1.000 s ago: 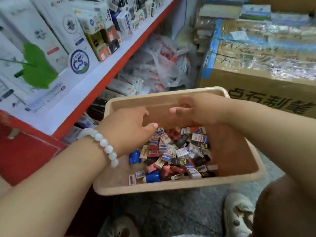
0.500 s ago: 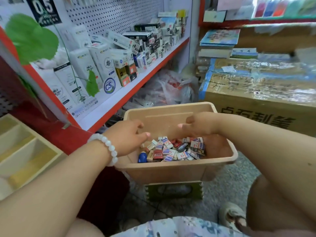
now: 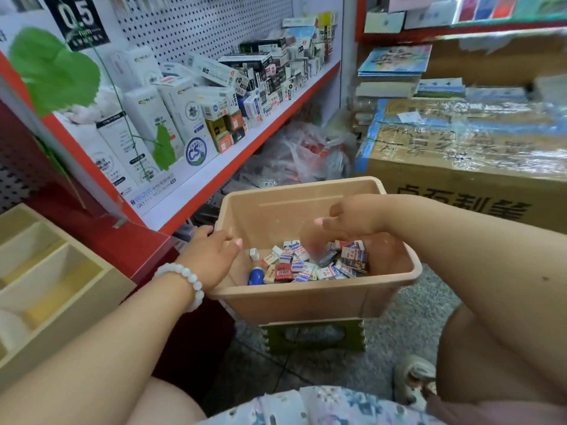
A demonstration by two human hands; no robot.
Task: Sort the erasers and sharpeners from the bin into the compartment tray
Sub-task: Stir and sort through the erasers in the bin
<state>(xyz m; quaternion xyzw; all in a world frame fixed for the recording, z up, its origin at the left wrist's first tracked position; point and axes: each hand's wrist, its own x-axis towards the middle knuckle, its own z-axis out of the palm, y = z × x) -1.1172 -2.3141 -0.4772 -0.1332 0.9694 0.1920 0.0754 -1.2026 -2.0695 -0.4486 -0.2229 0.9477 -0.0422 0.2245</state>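
Only the head view here, so we're looking down at a tan bin [image 3: 306,297] sitting on a small green stool [image 3: 314,335] on the speckled floor. Down in the bin there's a jumbled heap of little erasers and sharpeners [image 3: 310,262], mostly white-and-blue wrapped blocks, plus a red one and a blue piece near the left end (too small for us to tell which is which).

Our left hand [image 3: 211,259], with a white bead bracelet [image 3: 187,282] on the wrist, sits over the bin's left wall, fingers curled over the outside of the rim and thumb pointing in over the heap. We can't tell if it really grips the rim or just rests there. Our right hand [image 3: 352,217] hangs over the middle of the bin, above the pile, fingers bent downward; whether it pinches anything is hidden from us.

The compartment tray [image 3: 46,286], cream with yellowish slots, sits off at the far left, well apart from the bin. Behind are a red-edged shelf [image 3: 242,151] packed with boxes and a taped cardboard carton [image 3: 460,167].
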